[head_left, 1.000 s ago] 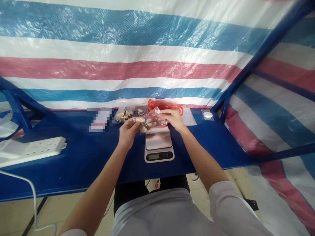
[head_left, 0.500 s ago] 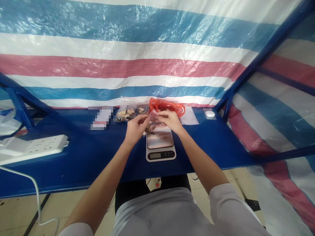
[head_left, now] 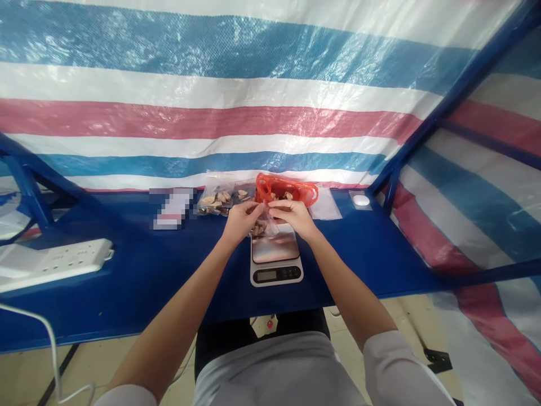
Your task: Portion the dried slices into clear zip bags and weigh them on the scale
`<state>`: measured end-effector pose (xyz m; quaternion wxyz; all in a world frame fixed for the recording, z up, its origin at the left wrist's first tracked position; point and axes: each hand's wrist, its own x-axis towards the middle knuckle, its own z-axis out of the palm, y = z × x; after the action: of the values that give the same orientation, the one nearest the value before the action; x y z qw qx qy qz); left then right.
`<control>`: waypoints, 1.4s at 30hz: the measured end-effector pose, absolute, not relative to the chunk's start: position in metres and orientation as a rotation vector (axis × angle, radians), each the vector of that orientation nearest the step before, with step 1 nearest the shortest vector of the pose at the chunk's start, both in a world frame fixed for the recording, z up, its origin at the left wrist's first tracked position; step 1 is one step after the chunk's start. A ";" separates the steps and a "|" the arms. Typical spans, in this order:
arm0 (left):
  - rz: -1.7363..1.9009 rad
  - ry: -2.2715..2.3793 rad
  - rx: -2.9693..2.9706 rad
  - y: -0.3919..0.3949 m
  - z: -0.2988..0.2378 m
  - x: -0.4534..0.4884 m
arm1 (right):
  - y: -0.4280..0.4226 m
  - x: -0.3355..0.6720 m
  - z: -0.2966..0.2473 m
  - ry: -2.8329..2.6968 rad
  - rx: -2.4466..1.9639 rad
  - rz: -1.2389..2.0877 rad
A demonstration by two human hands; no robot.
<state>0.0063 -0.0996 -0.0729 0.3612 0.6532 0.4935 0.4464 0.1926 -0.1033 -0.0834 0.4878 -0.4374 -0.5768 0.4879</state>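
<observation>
Both my hands meet above the far end of a small kitchen scale (head_left: 275, 256) on the blue shelf (head_left: 139, 270). My left hand (head_left: 242, 219) and my right hand (head_left: 293, 215) pinch the top edge of a small clear plastic bag (head_left: 262, 225) holding several pale and dark pieces. The bag hangs between my fingers, just over the scale's metal plate. Behind my hands lies a red plastic bag (head_left: 285, 189) with similar pieces inside. Further filled clear bags (head_left: 216, 200) lie to the left of it.
A white power strip (head_left: 51, 262) with its cable sits at the shelf's left end. A flat clear bag (head_left: 325, 204) and a small white round object (head_left: 360, 199) lie at the right. Blue frame posts stand at both sides, with a striped tarp behind.
My hands have drawn closer together on the small bag's top edge, and the bag has sunk lower, from spread out in the air to hanging just above the scale plate.
</observation>
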 end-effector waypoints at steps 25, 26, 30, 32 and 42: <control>1.152 1.294 1.697 -0.072 -0.057 0.008 | -0.110 0.175 -0.069 -1.403 -1.123 1.293; 1.148 1.293 1.677 -0.071 -0.055 0.008 | -0.110 0.174 -0.068 -1.435 -1.133 1.264; 1.161 1.273 1.536 -0.070 -0.054 0.010 | -0.109 0.171 -0.073 -1.535 -1.114 1.146; 1.168 1.236 1.428 -0.070 -0.056 0.011 | -0.108 0.171 -0.077 -1.553 -1.105 1.110; 0.982 1.088 1.101 -0.072 -0.058 -0.002 | -0.105 0.174 -0.083 -1.601 -1.081 1.073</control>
<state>-0.0021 -0.0721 -0.0585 0.6086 0.4764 0.4711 0.4251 0.1745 -0.1054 -0.0833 0.4494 -0.4372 -0.6472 0.4337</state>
